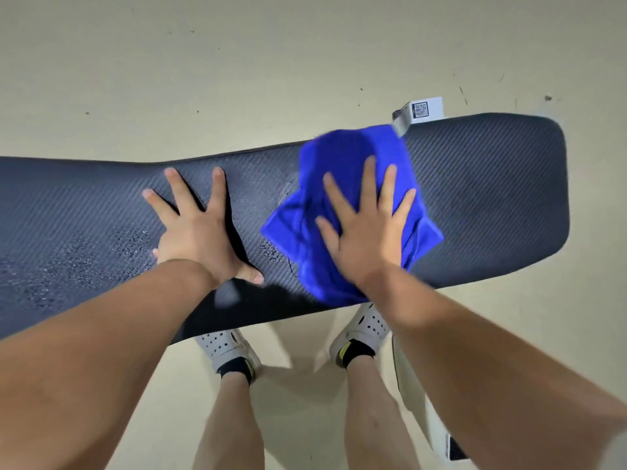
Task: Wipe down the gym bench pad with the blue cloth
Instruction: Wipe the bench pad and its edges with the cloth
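Near edge: white perforated shoes [230, 347] on the floor, toes just under the pad's near side. A pale flat part runs off at near right; I can't tell what it is.

Left grip [200, 228]: fingers straight and spread, palm flat on the bare pad [492, 184], left of centre, holding nothing. I read it as a brace.

Right grip [366, 228]: fingers apart and straight, pressing down on the cloth [339, 154], not curled round it. The cloth lies on the pad right of centre, crumpled, reaching almost from near edge to far edge. Its outline is blurred.

Step, as I judge it: mid-wipe, with the left stretch not yet done. Droplets [132, 242] bead left of the left grip and between the two grips. The right end looks duller and drier.

To do it well:
- palm flat, even pressure, overlapping passes along the length
- lift the brace off the wet patch before the cloth reaches it
- turn the cloth to a dry face once it smears

Materials: the pad is long and dark with rounded corners, and its skin has fine diagonal ribs. It looks like vinyl, so water sits on top. The cloth is soft, plush and deep blue, and likely to bunch under the palm. Spread fingers should hold it flat.

Far edge: a white tag [424, 110] with a printed code sticks out just beside the cloth and could snag. Beyond it is pale, scuffed floor [237, 79].
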